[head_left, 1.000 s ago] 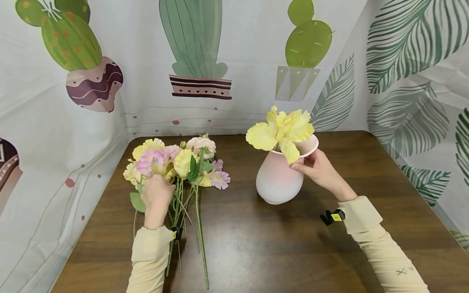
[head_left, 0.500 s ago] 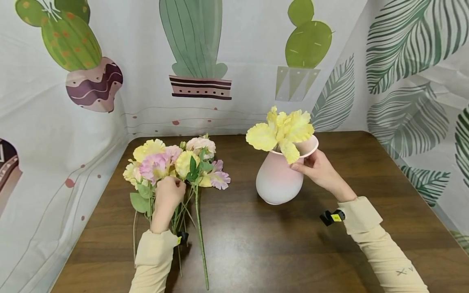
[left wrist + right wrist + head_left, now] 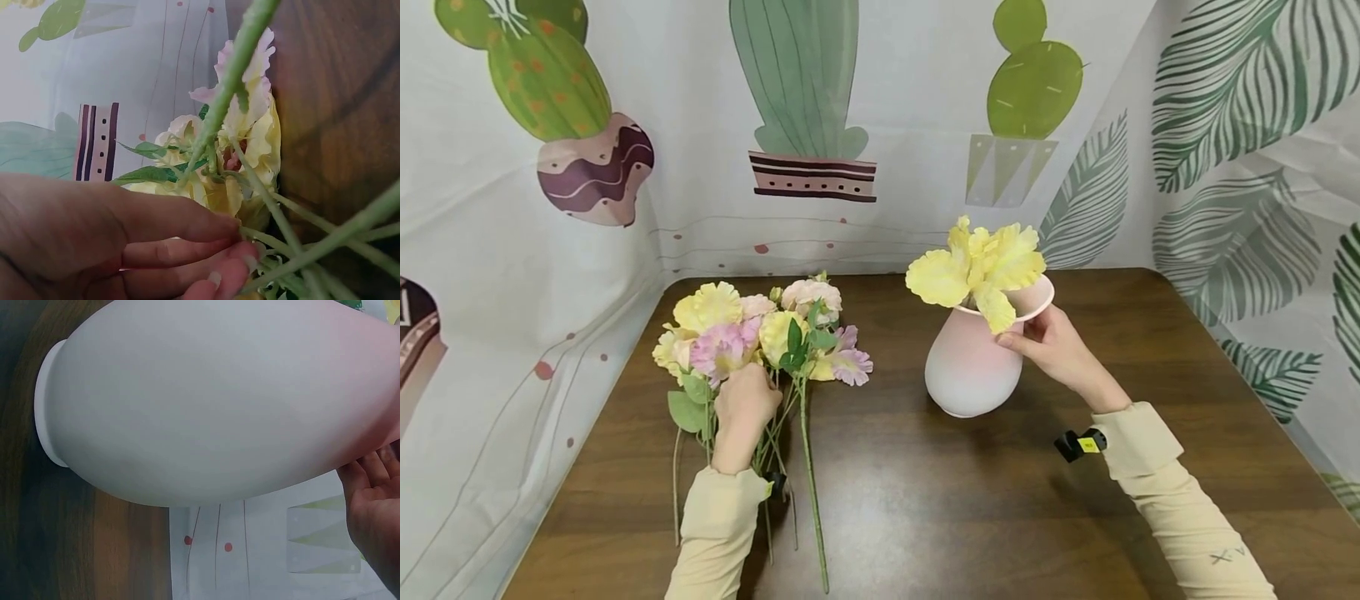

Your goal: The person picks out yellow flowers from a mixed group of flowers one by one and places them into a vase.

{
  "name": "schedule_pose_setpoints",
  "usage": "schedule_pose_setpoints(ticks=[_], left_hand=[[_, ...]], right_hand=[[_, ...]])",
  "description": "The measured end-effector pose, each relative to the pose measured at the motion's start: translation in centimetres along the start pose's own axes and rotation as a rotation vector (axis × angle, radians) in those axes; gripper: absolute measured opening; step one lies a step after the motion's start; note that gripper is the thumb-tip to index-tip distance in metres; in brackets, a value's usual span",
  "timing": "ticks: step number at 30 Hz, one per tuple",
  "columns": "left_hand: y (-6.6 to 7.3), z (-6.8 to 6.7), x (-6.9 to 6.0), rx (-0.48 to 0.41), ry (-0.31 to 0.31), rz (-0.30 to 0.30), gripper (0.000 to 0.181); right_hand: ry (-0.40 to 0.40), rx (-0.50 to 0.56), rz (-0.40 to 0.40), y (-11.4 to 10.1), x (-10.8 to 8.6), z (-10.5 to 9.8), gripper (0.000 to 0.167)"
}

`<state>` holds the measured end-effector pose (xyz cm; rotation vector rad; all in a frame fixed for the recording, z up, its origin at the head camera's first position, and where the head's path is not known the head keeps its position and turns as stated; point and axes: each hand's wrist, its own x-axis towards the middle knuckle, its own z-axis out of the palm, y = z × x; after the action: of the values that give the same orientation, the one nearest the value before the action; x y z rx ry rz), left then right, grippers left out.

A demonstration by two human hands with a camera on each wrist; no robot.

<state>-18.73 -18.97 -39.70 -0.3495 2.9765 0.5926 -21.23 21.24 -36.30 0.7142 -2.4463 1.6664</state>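
Observation:
My left hand [image 3: 747, 408] is among a pile of artificial flowers on the left side of the table. In the left wrist view its thumb and fingers [image 3: 215, 226] pinch a thin green stem [image 3: 269, 239] just under the blooms. A pink-purple flower [image 3: 722, 350] lies right above that hand, beside a yellow flower [image 3: 707, 307]. My right hand [image 3: 1063, 354] grips the neck of a pink and white vase [image 3: 973, 367], which stands upright. A yellow flower [image 3: 973, 267] sits in its mouth. The right wrist view is mostly filled by the vase's white body [image 3: 206, 406].
A pale pink flower [image 3: 812, 298] and a purple and yellow flower [image 3: 850, 358] lie at the pile's right. One long green stem [image 3: 812, 492] reaches toward the table's [image 3: 925, 517] front. A printed cloth [image 3: 917, 108] hangs directly behind the table.
My left hand has moved a little right and lower within the pile, and the blooms around it have shifted slightly. The right hand and the vase have stayed in place.

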Motion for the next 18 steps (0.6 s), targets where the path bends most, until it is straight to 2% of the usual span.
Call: schedule_pose_setpoints(ticks=[5, 12, 18], left_hand=[[0.0, 0.4, 0.0, -0.012, 0.002, 0.0, 0.047], [-0.5, 0.3, -0.1, -0.088, 0.054, 0.046, 0.015], [-0.5, -0.3, -1.1, -0.163, 0.07, 0.104, 0.012]], right_hand=[[-0.001, 0.007, 0.0, 0.2, 0.1, 0.1, 0.052], [0.002, 0.032, 0.006, 0.1, 0.0, 0.1, 0.05], [0.003, 0.039, -0.007, -0.1, 0.1, 0.2, 0.051]])
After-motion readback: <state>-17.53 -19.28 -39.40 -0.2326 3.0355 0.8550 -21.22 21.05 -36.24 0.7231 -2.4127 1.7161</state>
